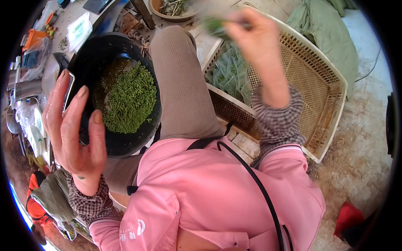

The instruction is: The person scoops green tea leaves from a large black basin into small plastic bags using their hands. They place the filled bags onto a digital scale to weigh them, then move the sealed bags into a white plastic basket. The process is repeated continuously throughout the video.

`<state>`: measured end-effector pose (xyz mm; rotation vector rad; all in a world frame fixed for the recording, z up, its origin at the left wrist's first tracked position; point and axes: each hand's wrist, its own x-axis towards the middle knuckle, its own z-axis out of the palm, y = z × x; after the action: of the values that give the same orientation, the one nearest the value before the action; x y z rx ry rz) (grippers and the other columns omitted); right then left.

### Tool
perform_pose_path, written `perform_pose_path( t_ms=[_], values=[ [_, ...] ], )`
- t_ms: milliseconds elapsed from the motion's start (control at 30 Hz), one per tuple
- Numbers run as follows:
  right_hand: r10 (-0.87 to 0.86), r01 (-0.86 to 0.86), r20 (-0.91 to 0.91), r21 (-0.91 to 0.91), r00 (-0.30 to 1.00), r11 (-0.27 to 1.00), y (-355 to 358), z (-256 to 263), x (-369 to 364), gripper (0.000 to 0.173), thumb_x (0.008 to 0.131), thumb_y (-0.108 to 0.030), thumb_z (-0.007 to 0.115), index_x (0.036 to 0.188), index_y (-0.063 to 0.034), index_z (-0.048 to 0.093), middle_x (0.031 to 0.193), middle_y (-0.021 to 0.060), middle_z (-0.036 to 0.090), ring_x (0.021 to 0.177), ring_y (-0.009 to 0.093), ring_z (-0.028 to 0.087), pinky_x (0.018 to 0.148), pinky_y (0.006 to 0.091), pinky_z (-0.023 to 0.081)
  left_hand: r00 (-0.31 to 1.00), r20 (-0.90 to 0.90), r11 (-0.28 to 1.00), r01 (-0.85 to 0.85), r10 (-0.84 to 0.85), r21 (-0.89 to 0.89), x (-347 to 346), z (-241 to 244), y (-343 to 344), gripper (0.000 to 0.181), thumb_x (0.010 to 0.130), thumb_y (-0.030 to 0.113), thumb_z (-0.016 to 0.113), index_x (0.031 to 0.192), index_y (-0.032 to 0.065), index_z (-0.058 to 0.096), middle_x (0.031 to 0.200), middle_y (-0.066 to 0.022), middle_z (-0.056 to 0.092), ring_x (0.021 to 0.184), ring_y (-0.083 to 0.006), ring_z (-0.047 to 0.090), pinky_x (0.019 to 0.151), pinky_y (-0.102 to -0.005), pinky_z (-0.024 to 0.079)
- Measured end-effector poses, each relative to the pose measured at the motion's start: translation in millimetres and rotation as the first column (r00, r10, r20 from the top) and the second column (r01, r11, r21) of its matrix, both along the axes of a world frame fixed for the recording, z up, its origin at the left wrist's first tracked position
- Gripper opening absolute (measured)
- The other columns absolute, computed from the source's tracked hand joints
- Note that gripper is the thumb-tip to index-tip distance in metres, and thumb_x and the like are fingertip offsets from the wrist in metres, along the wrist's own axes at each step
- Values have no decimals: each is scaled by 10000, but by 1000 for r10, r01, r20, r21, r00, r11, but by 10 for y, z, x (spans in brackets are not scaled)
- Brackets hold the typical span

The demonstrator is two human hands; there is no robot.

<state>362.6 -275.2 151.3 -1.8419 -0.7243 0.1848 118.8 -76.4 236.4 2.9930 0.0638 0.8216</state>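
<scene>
My left hand (77, 135) is raised over the left edge of a black basin (139, 146), palm side partly showing, fingers apart and looking wet. Nothing is held in it. Small green peppercorn-like berries (130, 100) lie heaped in the basin beside some brownish liquid. My right hand (256, 29) pinches a green bundle (215, 26) above a cream plastic crate (334, 103). Motion blurs the bundle and a pale, see-through part above it, so its exact kind is unclear. Below, several pale mesh bags (230, 70) with green contents fill the crate's left part.
A table (59, 47) on the left carries papers (80, 29), an orange container (34, 39) and plastic bags. A brown tub (172, 18) with plant debris stands ahead. Green cloth (333, 44) lies beyond the crate. My knee (185, 88) rises between basin and crate.
</scene>
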Motion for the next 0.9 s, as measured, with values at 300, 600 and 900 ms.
perform_pose_path(
  t_ms=[300, 600, 900],
  values=[
    [-429, 500, 309, -734, 849, 461, -1573, -2303, 767, 175, 763, -153, 570, 749, 18, 605, 725, 223, 607, 696, 401, 590, 643, 443, 465, 977, -139, 887, -206, 162, -413, -235, -759, 348, 271, 825, -41, 562, 1091, -6, 602, 1184, -150, 566, 1069, -267, 544, 916, -335, 418],
    [0, 290, 420, -627, 908, 723, -673, -1476, 635, 271, 739, -81, 689, 987, 0, 617, 953, 180, 600, 887, 298, 596, 793, 392, 469, 964, -243, 797, -233, 111, -558, -518, -1366, 479, 261, 771, -9, 606, 1029, 29, 609, 1087, -149, 589, 954, -323, 586, 788, -359, 501],
    [360, -364, 649, -136, 670, 921, 2781, -507, -138, 115, 771, -181, 656, 807, -72, 644, 803, 64, 576, 804, 284, 561, 674, 384, 466, 958, -240, 714, -278, 157, -643, -845, -1948, 751, 215, 807, 29, 569, 1019, 31, 603, 1022, -135, 608, 930, -313, 593, 763, -368, 514]
  ],
)
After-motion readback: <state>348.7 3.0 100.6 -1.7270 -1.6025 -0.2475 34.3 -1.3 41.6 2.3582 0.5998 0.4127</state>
